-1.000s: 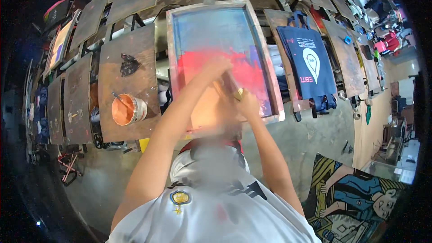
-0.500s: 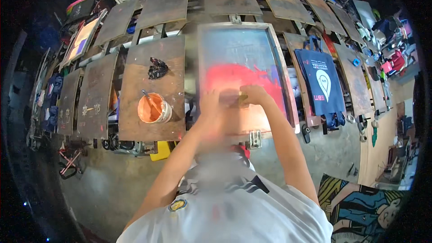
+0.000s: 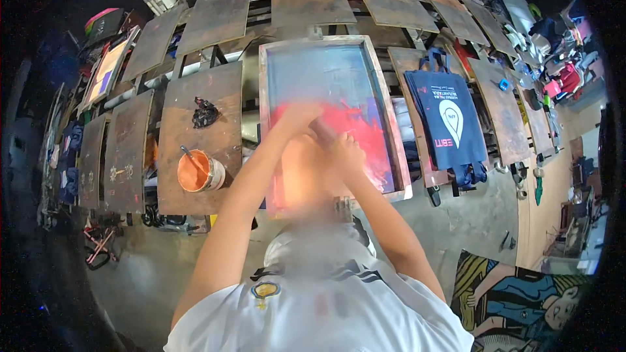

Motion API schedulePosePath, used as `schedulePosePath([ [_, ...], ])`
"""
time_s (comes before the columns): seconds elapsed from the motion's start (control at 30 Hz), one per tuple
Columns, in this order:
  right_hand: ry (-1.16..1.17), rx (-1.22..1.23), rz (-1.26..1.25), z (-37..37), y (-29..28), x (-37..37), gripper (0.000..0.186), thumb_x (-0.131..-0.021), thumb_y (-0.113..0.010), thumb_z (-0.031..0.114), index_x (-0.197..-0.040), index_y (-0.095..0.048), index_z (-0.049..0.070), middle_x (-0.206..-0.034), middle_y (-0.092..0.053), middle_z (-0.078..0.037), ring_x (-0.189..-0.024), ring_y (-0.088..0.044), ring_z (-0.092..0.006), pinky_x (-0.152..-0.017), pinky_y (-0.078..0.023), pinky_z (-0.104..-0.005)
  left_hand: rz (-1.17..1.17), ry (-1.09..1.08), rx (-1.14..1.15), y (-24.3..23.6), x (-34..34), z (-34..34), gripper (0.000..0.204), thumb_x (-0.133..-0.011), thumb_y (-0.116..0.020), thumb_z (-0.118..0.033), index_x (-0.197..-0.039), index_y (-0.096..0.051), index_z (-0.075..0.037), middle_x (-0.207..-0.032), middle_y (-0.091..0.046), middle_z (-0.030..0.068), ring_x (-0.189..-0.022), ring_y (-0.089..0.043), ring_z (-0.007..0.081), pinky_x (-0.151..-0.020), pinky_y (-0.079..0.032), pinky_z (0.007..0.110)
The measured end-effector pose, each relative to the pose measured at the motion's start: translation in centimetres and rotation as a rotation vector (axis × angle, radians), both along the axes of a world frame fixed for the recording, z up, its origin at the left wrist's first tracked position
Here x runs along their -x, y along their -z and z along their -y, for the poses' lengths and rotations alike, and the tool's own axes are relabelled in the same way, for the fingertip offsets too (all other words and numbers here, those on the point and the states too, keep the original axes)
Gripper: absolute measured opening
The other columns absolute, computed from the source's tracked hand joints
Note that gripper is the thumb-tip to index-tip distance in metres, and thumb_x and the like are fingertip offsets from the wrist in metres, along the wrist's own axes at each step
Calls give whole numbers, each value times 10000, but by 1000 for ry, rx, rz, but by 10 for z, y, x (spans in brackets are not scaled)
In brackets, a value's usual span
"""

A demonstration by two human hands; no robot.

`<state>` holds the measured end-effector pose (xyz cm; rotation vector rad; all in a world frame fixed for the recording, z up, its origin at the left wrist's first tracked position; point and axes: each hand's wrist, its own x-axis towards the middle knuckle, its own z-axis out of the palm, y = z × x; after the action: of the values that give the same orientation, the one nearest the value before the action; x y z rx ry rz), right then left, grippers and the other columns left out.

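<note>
A screen-printing frame (image 3: pixel 388 117) with wooden sides lies below my hands, its mesh grey-blue at the far part and smeared with red ink (image 3: pixel 358 132) nearer me. My left hand (image 3: pixel 301 118) and my right hand (image 3: pixel 347 155) are closed around a squeegee (image 3: pixel 323 132), which stands slantwise over the inked mesh. The left hand is at its far left end, the right hand at its nearer right end. Haze in the middle of the picture blurs the fingers and the squeegee's lower edge, so its contact with the mesh is unclear.
Left of the frame a board (image 3: pixel 176 105) bears a tub of orange ink (image 3: pixel 218 173) with a stick in it and a crumpled black bundle (image 3: pixel 205 114). Dark blue tote bags (image 3: pixel 450 117) lie on a board at the right. More boards (image 3: pixel 312 0) stand beyond the frame.
The squeegee has turned from roughly level to slanted. My left hand has moved farther away from me, my right hand slightly nearer. The whole view has shifted a little.
</note>
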<state>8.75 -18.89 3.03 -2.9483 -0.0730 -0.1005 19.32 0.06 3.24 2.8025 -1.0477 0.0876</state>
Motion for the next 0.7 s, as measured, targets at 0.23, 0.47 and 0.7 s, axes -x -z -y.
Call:
schedulePosePath([
  [0.23,-218,118,16,-25,9,-75,156,-875,-592,207,-1005,-578,123,-943,-656,-49,-871,-669,-257,-692,-534,-466,75,-327,133,-1,36,-41,594,-586,-850,-434,-972,-555,-92,-972,-615,98,-976,-585,320,-834,-446,460],
  [0.47,-617,225,81,-58,19,-115,129,-885,-575,204,-1001,-610,157,-971,-679,-30,-929,-666,-220,-720,-493,-437,84,-785,329,-10,90,-32,574,-622,-838,-406,-991,-555,-70,-948,-606,142,-930,-590,358,-794,-478,457],
  [0.7,-1069,338,-15,-89,-7,-105,161,-882,-589,213,-1035,-618,169,-1045,-675,-34,-994,-646,-234,-835,-460,-497,121,-1164,182,11,162,-9,603,-646,-831,-447,-957,-520,-34,-927,-594,158,-884,-587,382,-740,-480,479],
])
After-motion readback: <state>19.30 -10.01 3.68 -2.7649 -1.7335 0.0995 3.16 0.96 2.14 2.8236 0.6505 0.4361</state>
